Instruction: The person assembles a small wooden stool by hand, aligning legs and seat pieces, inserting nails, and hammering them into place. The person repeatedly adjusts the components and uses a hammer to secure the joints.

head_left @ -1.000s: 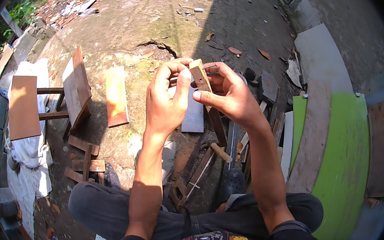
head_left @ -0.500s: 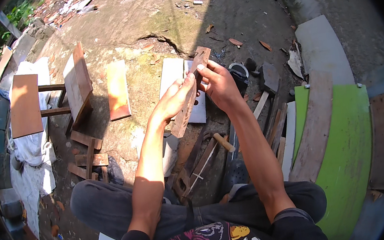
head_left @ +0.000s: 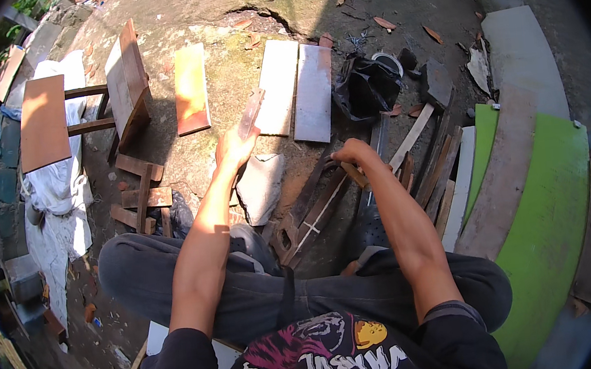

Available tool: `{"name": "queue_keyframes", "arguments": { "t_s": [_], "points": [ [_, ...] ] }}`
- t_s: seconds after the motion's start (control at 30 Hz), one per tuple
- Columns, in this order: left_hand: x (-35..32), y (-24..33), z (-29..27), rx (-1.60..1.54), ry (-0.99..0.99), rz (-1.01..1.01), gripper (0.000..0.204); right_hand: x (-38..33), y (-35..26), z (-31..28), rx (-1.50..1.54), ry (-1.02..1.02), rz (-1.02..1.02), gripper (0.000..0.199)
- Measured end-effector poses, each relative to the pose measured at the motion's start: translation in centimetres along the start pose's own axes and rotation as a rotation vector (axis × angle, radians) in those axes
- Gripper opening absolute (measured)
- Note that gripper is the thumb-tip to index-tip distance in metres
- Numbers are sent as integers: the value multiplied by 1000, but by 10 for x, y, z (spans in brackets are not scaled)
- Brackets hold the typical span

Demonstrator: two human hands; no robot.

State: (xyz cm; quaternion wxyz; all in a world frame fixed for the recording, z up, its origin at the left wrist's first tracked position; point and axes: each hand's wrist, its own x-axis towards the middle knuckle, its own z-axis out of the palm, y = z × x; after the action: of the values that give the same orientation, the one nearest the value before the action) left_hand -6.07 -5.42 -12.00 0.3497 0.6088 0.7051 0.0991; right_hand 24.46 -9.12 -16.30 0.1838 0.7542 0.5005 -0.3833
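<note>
My left hand (head_left: 236,147) is closed round the lower end of a short brown wooden strip (head_left: 253,110), which points away from me. My right hand (head_left: 354,152) is closed on a hammer (head_left: 357,176) with a pale wooden handle, low over the ground; its dark head is partly hidden by the fingers. Below and left of that hand lies a handsaw with a worn dark handle (head_left: 285,237). A grey stone block (head_left: 261,186) sits beneath my left wrist. Beyond the hands, a white board (head_left: 280,89) and a second whitish board (head_left: 313,95) lie side by side.
An orange-brown board (head_left: 190,87) lies to the left, near a small wooden stool-like piece (head_left: 127,80) and wood scraps (head_left: 146,198). At right are a black bag (head_left: 363,91), a mallet-like tool (head_left: 435,87), stacked strips (head_left: 438,169) and a green panel (head_left: 539,202).
My hands have parted. The left keeps the wooden strip and has moved left; the right has let go of it, come down nearer and taken hold of the hammer.
</note>
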Motion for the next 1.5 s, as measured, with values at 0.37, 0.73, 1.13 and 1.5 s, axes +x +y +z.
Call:
{"name": "queue_keyframes", "arguments": {
  "t_s": [0.37,0.73,1.13,1.5],
  "points": [
    [-69,-104,53,170,179,88,59,8,18,51,69,-268,94,32],
    [-77,-103,83,221,199,150,59,9,33,32,249,-176,16,27],
    [-62,-82,85,269,314,179,66,-58,-67,3,1006,-239,-505,14],
    [-51,-85,93,416,157,118,66,-43,-78,95,569,622,-727,23]
  ]
}}
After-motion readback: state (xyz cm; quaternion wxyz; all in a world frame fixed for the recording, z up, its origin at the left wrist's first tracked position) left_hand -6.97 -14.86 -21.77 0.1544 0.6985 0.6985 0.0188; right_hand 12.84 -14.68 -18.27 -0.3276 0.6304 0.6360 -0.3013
